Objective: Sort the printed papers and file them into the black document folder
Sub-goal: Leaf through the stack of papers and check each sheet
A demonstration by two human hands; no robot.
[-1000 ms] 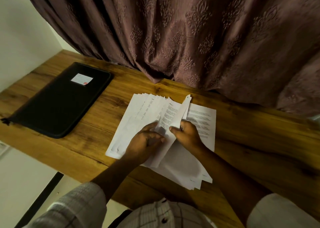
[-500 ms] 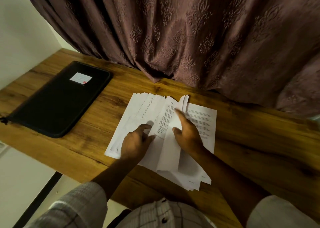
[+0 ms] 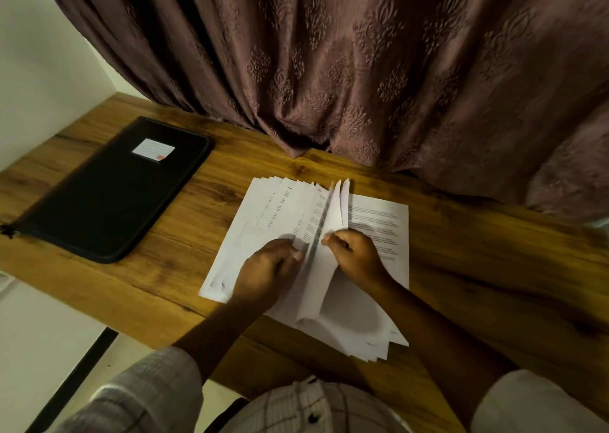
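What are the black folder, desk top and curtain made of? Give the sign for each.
Black folder: likely faux leather or nylon, matte, zipped rim. Desk top: wood or wood-look laminate, grain and knots. Curtain: woven fabric, soft folds, embossed motifs.
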